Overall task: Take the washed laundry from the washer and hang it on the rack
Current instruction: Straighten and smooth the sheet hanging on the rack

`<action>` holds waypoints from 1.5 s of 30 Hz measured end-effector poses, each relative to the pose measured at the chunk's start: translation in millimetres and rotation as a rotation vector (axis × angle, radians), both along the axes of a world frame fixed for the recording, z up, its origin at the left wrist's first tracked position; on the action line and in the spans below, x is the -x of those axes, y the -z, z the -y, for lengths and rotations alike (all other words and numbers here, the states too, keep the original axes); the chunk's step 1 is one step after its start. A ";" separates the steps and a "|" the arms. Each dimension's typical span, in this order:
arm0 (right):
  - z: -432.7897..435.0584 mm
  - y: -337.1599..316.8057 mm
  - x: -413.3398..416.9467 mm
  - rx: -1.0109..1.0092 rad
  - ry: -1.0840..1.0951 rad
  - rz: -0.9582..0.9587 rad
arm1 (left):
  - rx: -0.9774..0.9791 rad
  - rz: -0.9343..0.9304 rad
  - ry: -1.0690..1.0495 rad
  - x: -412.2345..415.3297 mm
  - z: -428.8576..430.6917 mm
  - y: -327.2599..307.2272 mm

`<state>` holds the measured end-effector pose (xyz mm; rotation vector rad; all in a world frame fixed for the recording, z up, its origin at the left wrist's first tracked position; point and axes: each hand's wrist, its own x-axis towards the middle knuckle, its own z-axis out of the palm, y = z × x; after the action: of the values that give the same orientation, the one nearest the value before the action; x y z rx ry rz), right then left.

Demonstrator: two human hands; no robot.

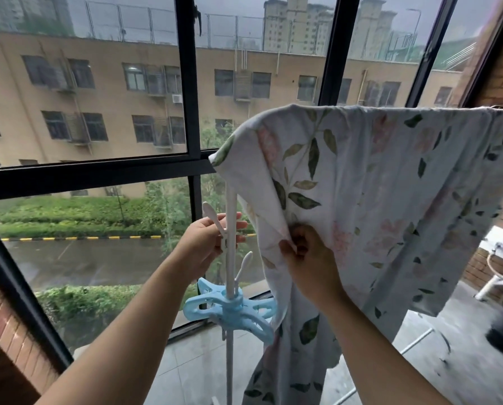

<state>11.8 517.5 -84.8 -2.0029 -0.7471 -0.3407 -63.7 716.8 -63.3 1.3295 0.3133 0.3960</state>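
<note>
Head view showed the large soft white sheet printed with green leaves and pink flowers (390, 185) draped high, right of the slim white upright rack pole (230, 197), its folds hanging low beside it. It looked limp and damp-heavy, likely to slide, and best taken along its edge with 2 hands. Low on the pole sat the pale blue plastic hub (230, 309). The left hand (206, 241) gripped the pole; the right hand (308, 258) pinched the sheet's edge just right of the pole.
</note>
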 end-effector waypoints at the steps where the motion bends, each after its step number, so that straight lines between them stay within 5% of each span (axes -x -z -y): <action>1: -5.6 -5.0 2.1 0.006 -0.020 0.011 | 0.039 0.022 0.076 -0.8 -3.8 -3.5; 4: -21.1 -17.2 6.4 0.035 -0.065 0.025 | 0.026 0.090 0.284 -6.3 -12.0 -13.6; 9: -35.7 -21.5 -1.2 0.077 -0.041 -0.075 | -0.067 0.044 0.322 -22.3 -19.2 -21.9; 16: -19.4 -16.8 -12.9 -0.017 0.138 -0.091 | -0.080 0.055 -0.008 -33.2 -21.3 -25.3; 22: -7.3 -11.7 -7.7 -0.018 0.161 -0.112 | -0.149 -0.047 -0.054 -35.3 -17.3 -16.4; 28: 15.5 0.7 -4.4 0.388 0.179 -0.061 | -0.380 -0.097 -0.104 -36.5 -20.7 -5.4; 36: 39.1 3.2 3.4 0.378 0.400 -0.001 | -0.353 -0.038 -0.384 -27.2 -36.0 -4.7; 39: 38.3 -3.4 15.5 0.320 0.292 -0.070 | -0.300 -0.010 -0.417 -23.0 -41.5 -6.2; 45: 8.4 -17.5 69.6 0.365 -0.295 -0.166 | -0.320 -0.014 -0.436 -13.0 -41.9 -11.9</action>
<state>-57.9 509.1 -67.3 -2.1819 -1.0382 0.1450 -50.7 758.7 -51.4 1.5757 0.5733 0.8293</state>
